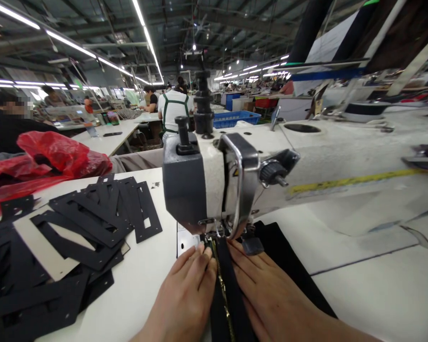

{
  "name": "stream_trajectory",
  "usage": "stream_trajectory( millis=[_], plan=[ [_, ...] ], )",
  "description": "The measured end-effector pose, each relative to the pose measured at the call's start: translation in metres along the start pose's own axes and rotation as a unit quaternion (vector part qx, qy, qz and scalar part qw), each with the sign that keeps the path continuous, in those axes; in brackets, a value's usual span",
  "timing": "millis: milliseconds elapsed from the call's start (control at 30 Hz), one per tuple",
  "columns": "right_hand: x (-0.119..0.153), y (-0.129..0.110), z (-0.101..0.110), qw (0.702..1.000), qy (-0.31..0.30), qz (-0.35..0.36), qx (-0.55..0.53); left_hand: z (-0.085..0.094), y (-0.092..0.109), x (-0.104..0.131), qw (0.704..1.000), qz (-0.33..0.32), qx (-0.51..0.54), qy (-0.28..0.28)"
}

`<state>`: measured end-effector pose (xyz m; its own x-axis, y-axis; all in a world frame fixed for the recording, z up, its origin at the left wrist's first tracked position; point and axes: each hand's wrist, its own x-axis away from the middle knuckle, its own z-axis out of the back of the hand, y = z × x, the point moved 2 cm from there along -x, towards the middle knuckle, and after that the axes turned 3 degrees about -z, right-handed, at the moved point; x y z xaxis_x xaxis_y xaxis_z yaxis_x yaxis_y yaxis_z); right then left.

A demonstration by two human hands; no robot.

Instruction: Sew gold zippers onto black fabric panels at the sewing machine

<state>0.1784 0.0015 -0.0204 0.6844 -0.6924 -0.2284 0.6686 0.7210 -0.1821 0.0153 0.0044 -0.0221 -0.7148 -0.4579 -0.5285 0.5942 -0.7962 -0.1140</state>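
Observation:
A black zipper (222,287) with gold-coloured teeth runs lengthwise under the presser foot of a sewing machine (185,183). My left hand (189,289) lies along the zipper's left edge, its fingers stretched forward and touching the tape close to the foot; its thumb is hidden. On the other side, my right hand (264,285) rests flat with fingers extended over the black material, fingertips close to the needle area. Black fabric (285,256) spreads out beneath and to the right of that hand. The needle's tip cannot be made out.
Several black slotted frame pieces (92,213) lie heaped on the white table (128,289) at left. Behind them is red plastic sheeting (60,154). The machine's arm (342,152) with a yellow measuring tape (342,183) extends right. People sit farther back, near a blue basket (235,118).

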Motion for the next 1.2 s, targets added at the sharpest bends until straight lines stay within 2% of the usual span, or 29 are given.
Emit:
stream_trajectory(
  millis=[333, 500, 733, 900, 1067, 1200],
  plan=[
    [-0.002, 0.001, 0.000, 0.999, -0.032, -0.012, -0.005, 0.002, -0.002, -0.003, 0.999, -0.003, -0.023, 0.040],
    [-0.001, 0.003, 0.000, 0.999, -0.028, -0.021, -0.018, 0.003, -0.002, -0.001, 1.000, -0.021, -0.019, 0.008],
    [0.002, 0.004, -0.005, 1.000, 0.007, -0.010, -0.016, 0.003, -0.001, -0.003, 1.000, -0.015, -0.008, 0.000],
    [0.001, 0.002, -0.001, 1.000, -0.003, -0.009, -0.012, 0.001, 0.000, -0.002, 1.000, -0.008, -0.018, -0.006],
    [-0.002, -0.001, 0.002, 0.999, -0.046, -0.008, 0.011, 0.002, 0.003, -0.006, 0.999, 0.003, -0.030, 0.022],
    [-0.005, -0.002, 0.004, 0.999, -0.045, -0.008, 0.026, 0.003, 0.003, -0.012, 0.998, -0.006, -0.041, 0.039]
  ],
)
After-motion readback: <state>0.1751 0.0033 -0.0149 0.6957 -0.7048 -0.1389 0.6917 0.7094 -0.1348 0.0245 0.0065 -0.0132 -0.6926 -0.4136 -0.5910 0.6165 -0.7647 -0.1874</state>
